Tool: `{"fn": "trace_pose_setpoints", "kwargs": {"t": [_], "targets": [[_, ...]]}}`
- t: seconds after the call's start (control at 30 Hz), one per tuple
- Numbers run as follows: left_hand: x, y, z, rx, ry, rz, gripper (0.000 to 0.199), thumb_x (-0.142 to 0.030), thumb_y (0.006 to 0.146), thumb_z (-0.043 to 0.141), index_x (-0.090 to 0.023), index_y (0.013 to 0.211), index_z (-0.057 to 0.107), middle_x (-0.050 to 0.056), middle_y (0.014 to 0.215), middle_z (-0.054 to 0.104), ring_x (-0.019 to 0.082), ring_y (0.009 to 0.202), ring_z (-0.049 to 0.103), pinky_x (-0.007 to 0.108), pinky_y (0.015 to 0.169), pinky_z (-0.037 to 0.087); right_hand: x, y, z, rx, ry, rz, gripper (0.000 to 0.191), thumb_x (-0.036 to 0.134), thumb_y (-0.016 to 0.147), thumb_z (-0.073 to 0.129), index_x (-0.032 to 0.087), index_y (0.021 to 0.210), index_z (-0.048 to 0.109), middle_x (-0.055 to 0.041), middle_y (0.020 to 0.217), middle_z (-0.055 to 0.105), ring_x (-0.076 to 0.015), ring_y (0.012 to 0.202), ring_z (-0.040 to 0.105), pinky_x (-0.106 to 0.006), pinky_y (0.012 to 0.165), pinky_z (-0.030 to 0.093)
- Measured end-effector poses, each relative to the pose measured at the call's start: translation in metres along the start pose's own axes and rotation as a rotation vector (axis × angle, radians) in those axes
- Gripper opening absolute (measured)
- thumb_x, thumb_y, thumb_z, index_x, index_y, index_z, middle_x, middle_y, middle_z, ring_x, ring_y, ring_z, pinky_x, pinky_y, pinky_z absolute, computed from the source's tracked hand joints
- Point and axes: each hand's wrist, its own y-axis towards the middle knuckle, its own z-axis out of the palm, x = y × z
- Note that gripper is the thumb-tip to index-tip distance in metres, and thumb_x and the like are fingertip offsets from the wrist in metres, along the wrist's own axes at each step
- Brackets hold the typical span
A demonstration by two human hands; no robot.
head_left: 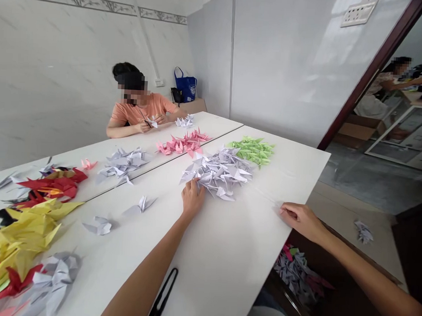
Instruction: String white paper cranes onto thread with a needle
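Note:
A large pile of white folded paper cranes [224,170] lies on the white table [213,252]. My left hand [193,197] touches the near left edge of that pile, fingers bent and their tips partly hidden among the cranes. Over the table's right edge, my right hand [299,219] is closed in a pinch; a thin, clear strip [267,196] seems to run from its fingers across the tabletop. Green cranes [254,151] sit just behind the white pile. Two single white cranes [101,225] rest left of my left forearm.
Pink [183,142], yellow [26,228] and red cranes [54,187] cover parts of the table. Black tweezers [163,297] lie near my left forearm. A box of cranes [297,273] stands below the right edge. Across the table sits a person [146,110] holding a white crane.

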Motion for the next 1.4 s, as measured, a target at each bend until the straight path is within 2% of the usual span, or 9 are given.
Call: {"fn": "trace_pose_setpoints", "kwargs": {"t": [0.3,0.47,0.57,0.67,0.77,0.83,1.1,1.27,1.4], "targets": [[0.012,-0.003,-0.009,0.006,-0.232,-0.007,0.043,-0.036,0.097,0.063,-0.017,0.135,0.057,0.012,0.137,0.059,0.026,0.117,0.063,0.049,0.098,0.056,0.013,0.02,0.012,-0.21,-0.042,0.02,0.021,0.037,0.098,0.053,0.021,0.088,0.061,0.0065,0.057,0.038,-0.0117,0.052,0.039,-0.024,0.057,0.035],[0.026,-0.017,-0.032,0.042,-0.333,-0.055,0.041,-0.036,0.097,0.063,-0.017,0.133,0.058,0.013,0.138,0.058,0.027,0.119,0.062,0.05,0.1,0.055,0.056,0.046,0.025,-0.163,-0.051,-0.072,0.032,0.039,0.104,0.044,0.02,0.087,0.064,0.0026,0.06,0.052,-0.0121,0.055,0.049,-0.024,0.059,0.038],[0.033,-0.03,-0.049,0.115,-0.365,-0.062,0.034,-0.035,0.096,0.062,-0.019,0.126,0.06,0.012,0.135,0.061,0.026,0.118,0.064,0.047,0.099,0.055,0.063,0.072,0.023,-0.085,-0.097,-0.079,0.027,0.034,0.104,0.047,0.021,0.095,0.068,0.0006,0.073,0.067,-0.0121,0.062,0.059,-0.024,0.065,0.045],[0.039,-0.043,-0.064,0.171,-0.37,-0.057,0.028,-0.031,0.091,0.059,-0.025,0.118,0.061,0.009,0.131,0.065,0.025,0.12,0.066,0.042,0.098,0.055,0.038,0.111,0.009,-0.074,-0.188,0.028,0.023,0.03,0.105,0.048,0.02,0.108,0.07,-0.0025,0.099,0.073,-0.014,0.08,0.068,-0.028,0.079,0.054],[0.042,-0.052,-0.071,0.191,-0.356,-0.044,0.031,-0.03,0.088,0.055,-0.025,0.118,0.059,0.009,0.127,0.067,0.025,0.123,0.065,0.039,0.094,0.055,-0.002,0.146,-0.005,-0.103,-0.321,0.209,0.033,0.036,0.1,0.062,0.017,0.128,0.062,-0.0104,0.128,0.064,-0.0223,0.108,0.067,-0.043,0.092,0.059],[0.042,-0.056,-0.072,0.19,-0.343,-0.029,0.031,-0.03,0.089,0.052,-0.025,0.119,0.059,0.009,0.127,0.066,0.025,0.123,0.065,0.037,0.089,0.056,-0.026,0.159,-0.008,-0.083,-0.4,0.3,0.036,0.035,0.099,0.063,0.017,0.13,0.06,-0.0109,0.13,0.063,-0.024,0.111,0.066,-0.045,0.093,0.058],[0.038,-0.063,-0.065,0.187,-0.256,0.074,0.03,-0.019,0.087,0.049,-0.026,0.114,0.061,0.007,0.122,0.064,0.024,0.116,0.066,0.031,0.071,0.053,-0.082,0.146,-0.017,-0.075,-0.532,0.466,0.037,0.035,0.099,0.064,0.016,0.13,0.06,-0.0109,0.13,0.063,-0.0242,0.111,0.066,-0.045,0.093,0.058],[0.039,-0.066,-0.065,0.169,-0.228,0.118,0.031,-0.013,0.088,0.047,-0.023,0.115,0.06,0.008,0.121,0.064,0.022,0.112,0.067,0.03,0.071,0.053,-0.07,0.142,-0.019,-0.301,-0.473,0.319,0.029,0.03,0.1,0.059,0.012,0.122,0.063,-0.0138,0.113,0.069,-0.0243,0.098,0.068,-0.043,0.087,0.057],[0.03,-0.071,-0.07,0.124,-0.194,0.168,0.029,-0.01,0.091,0.046,-0.02,0.116,0.058,0.009,0.117,0.064,0.021,0.106,0.068,0.033,0.077,0.056,-0.011,0.148,0.002,-0.584,-0.346,0.01,0.027,0.026,0.099,0.044,0.014,0.112,0.063,-0.0148,0.094,0.07,-0.0249,0.083,0.067,-0.042,0.086,0.051]]}}
